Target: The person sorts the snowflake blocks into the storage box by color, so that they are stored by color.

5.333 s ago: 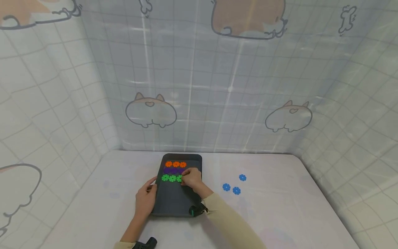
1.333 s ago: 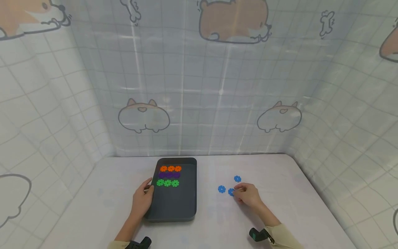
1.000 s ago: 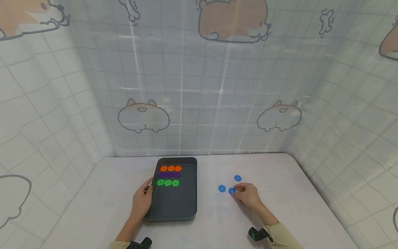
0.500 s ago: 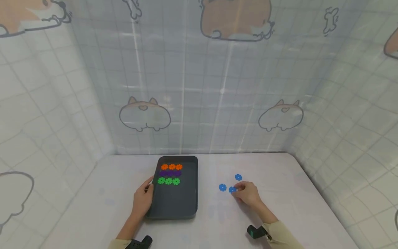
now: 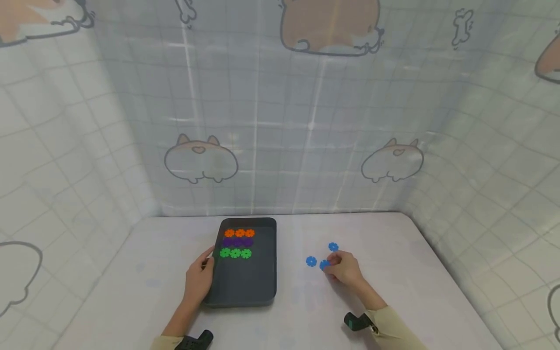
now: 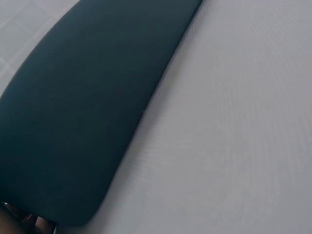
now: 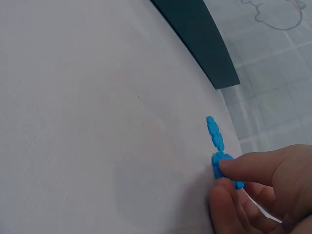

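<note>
My left hand grips the left side of a dark grey rectangular tray; in the left wrist view, the tray's outer wall fills the left half. Inside the tray lie three rows of small flower-shaped discs: orange, purple and green, three to a row. To the right of the tray my right hand pinches a blue flower-shaped disc at the tabletop; its thumb lies over the blue disc in the right wrist view.
Two other blue discs lie close by, one to the left and one farther back. White cloth covers the table. Behind and at both sides hangs a grid-patterned curtain with cartoon animals.
Earlier my right hand was at the green row in the tray. It has since moved right to the blue discs and stayed there. The left hand remains at the tray.
</note>
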`<state>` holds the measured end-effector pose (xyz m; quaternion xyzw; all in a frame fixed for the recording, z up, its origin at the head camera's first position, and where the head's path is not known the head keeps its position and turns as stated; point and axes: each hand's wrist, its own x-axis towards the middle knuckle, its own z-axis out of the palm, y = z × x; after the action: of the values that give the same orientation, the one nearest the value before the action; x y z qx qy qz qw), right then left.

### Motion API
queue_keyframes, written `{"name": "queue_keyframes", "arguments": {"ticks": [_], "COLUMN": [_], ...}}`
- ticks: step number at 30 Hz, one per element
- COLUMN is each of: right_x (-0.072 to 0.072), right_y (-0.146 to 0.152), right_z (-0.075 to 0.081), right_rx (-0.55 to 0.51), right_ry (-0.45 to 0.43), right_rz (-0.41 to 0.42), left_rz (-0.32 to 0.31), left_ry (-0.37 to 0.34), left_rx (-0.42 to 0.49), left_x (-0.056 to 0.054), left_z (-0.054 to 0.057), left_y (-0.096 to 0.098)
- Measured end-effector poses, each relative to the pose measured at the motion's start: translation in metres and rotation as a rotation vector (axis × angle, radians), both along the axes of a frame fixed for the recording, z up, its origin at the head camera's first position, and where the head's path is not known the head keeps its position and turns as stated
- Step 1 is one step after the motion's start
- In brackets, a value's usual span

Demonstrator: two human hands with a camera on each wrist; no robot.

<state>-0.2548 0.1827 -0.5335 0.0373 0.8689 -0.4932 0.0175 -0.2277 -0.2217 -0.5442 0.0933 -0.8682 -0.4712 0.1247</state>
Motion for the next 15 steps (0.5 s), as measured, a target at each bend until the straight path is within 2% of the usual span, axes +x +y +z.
{"name": "queue_keyframes", "arguments": {"ticks": [7, 15], "right_x": [0.002, 0.004], "right_y": [-0.007, -0.026], "right_z": [0.002, 0.016], "right_rx": [-0.131, -0.251], "right_ry": [-0.038, -0.077], "right_rz": [0.006, 0.095], "left_rz": [0.000, 0.012], "left_ry": [0.003, 0.003], "left_rx": [-0.003, -0.001], "left_x": [-0.001, -0.001], "left_z": [0.000, -0.001], "left_y": [0.000, 0.000]}}
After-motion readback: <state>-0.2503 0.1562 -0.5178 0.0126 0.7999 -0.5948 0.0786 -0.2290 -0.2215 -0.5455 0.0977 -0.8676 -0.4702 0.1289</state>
